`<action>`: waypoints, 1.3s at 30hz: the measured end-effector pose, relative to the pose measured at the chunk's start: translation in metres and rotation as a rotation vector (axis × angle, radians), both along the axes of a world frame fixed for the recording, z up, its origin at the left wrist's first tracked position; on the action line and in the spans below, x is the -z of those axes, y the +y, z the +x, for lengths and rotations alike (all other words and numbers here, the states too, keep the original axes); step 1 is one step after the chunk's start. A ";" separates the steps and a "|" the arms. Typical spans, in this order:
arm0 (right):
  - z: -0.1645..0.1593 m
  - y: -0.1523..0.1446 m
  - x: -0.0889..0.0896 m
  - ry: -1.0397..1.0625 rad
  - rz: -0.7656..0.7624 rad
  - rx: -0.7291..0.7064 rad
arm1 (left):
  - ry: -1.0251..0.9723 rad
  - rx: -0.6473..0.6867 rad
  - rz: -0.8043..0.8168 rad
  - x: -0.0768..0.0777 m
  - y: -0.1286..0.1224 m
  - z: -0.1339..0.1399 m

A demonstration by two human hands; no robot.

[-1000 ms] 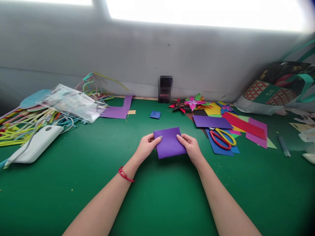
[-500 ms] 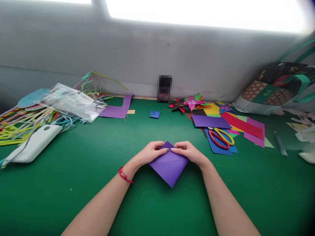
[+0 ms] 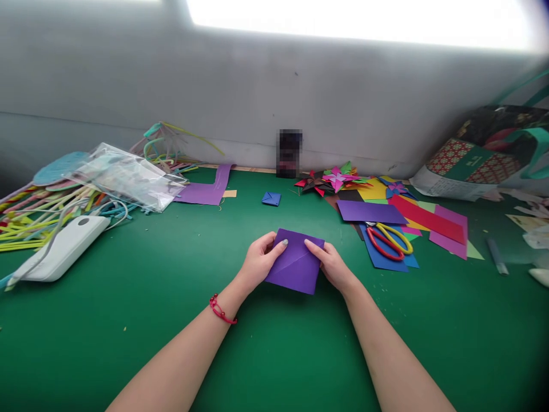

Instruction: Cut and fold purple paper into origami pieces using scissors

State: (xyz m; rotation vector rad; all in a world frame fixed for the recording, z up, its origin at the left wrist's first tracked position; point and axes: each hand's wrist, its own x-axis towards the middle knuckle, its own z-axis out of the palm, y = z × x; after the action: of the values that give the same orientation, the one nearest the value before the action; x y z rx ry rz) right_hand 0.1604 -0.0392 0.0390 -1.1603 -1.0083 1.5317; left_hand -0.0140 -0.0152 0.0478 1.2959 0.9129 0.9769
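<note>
A square of purple paper (image 3: 295, 268) with a diagonal crease is held in front of me above the green table. My left hand (image 3: 263, 257) grips its left edge, thumb on top and the other fingers behind. On the right edge my right hand (image 3: 329, 260) pinches it the same way. The paper hides most fingertips of both hands. A small folded blue paper piece (image 3: 271, 199) lies beyond the hands.
Scissors (image 3: 392, 243) with red and yellow handles lie on coloured paper sheets (image 3: 429, 220) at right. Folded paper flowers (image 3: 337, 178) sit behind. Pipe cleaners (image 3: 26, 232), a clear plastic bag (image 3: 128, 180) and a white device (image 3: 64, 249) are at left. A patterned bag (image 3: 463, 163) stands back right.
The purple paper has turned from corner-up to edge-up and risen slightly. Both hands have shifted from its top corner to its left and right sides.
</note>
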 end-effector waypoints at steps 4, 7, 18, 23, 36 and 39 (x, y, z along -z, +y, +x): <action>0.004 -0.001 -0.002 -0.062 0.059 0.015 | -0.024 0.052 -0.051 -0.003 -0.002 0.000; 0.008 -0.003 -0.005 -0.114 0.081 0.002 | -0.066 0.139 -0.123 -0.003 -0.001 0.000; -0.002 -0.008 -0.001 -0.208 0.115 -0.058 | -0.107 0.170 -0.263 -0.010 -0.002 -0.003; -0.007 -0.008 -0.001 -0.184 0.112 -0.019 | -0.108 0.151 -0.225 -0.009 -0.006 0.001; -0.018 -0.008 0.005 -0.027 0.069 0.073 | -0.127 0.143 -0.087 -0.013 -0.011 0.001; -0.017 -0.008 0.004 -0.058 0.085 0.065 | -0.106 0.160 -0.068 -0.015 -0.011 -0.001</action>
State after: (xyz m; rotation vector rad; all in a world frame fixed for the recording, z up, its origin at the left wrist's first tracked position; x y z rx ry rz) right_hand 0.1437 -0.0474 0.0352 -1.1725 -1.0545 1.3984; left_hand -0.0149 -0.0263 0.0627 1.2277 0.7432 0.8742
